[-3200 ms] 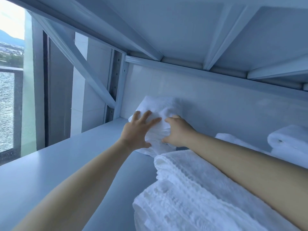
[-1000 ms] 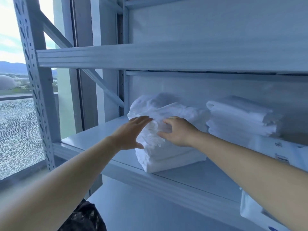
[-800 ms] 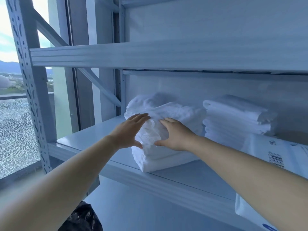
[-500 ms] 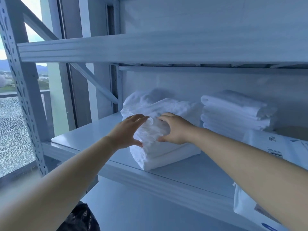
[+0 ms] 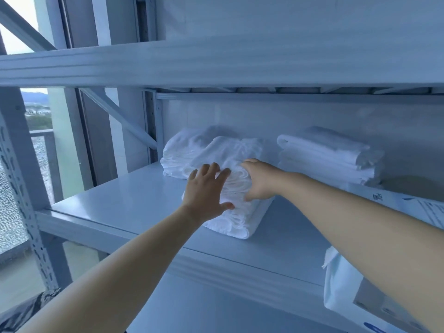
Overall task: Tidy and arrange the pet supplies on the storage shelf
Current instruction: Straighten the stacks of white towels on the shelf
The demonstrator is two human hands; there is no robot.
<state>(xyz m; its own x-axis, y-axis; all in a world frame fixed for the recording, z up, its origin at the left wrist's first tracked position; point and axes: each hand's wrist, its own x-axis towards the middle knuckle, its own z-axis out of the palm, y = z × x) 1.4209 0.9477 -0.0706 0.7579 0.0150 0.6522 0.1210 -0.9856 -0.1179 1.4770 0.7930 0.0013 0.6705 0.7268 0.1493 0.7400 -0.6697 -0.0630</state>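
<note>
White folded towels (image 5: 230, 164) in a loose stack sit on the grey metal shelf (image 5: 115, 200), toward its left rear. Left hand (image 5: 204, 193) lies flat against the stack's near-left face, fingers spread, gripping nothing. Right hand (image 5: 260, 181) presses the stack's right side, fingers curled into the folds; grasp unclear. Right of the stack, apart from it, a second folded pile (image 5: 329, 155). Further right, a white packet (image 5: 346, 289) at the shelf's front edge.

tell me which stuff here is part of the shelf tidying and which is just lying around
In the job:
- left hand, open on the front towel stack
- right hand, pressed on the same stack
- back towel pile
- folded stack to the right
- shelf

Just lying about:
- white labelled package at the right edge
- black bag, bottom left
</note>
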